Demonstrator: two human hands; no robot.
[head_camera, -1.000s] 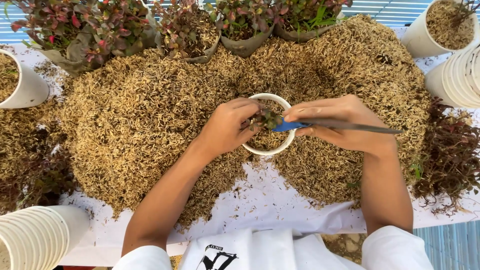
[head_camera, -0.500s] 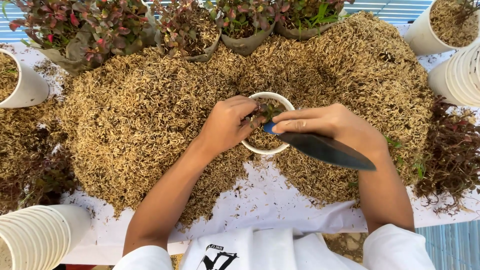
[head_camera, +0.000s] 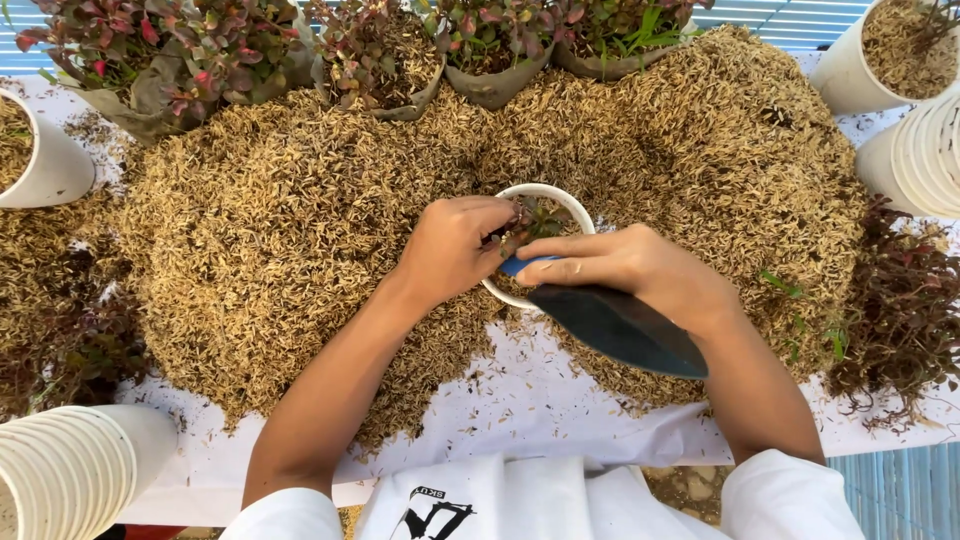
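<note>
A small white pot (head_camera: 556, 195) sits in the middle of a wide heap of rice husk (head_camera: 300, 230). Inside it stands a small dark-leaved plant cutting (head_camera: 535, 215). My left hand (head_camera: 455, 245) reaches into the pot from the left, fingers pinched on the cutting. My right hand (head_camera: 640, 270) rests over the pot's right rim and grips a trowel (head_camera: 620, 325) by its blue handle. The dark blade points down and to the right, below my wrist. Much of the pot's inside is hidden by both hands.
Bagged red-and-green plants (head_camera: 200, 50) line the far edge. White pots filled with husk stand at the left (head_camera: 40, 150) and top right (head_camera: 900, 50). Stacks of empty white pots lie at the bottom left (head_camera: 70, 470) and right (head_camera: 925, 150). Loose dark cuttings (head_camera: 900, 310) lie at the right.
The trowel in my right hand has swung from lying level and pointing right to angling down to the right. My left hand has stayed in the pot.
</note>
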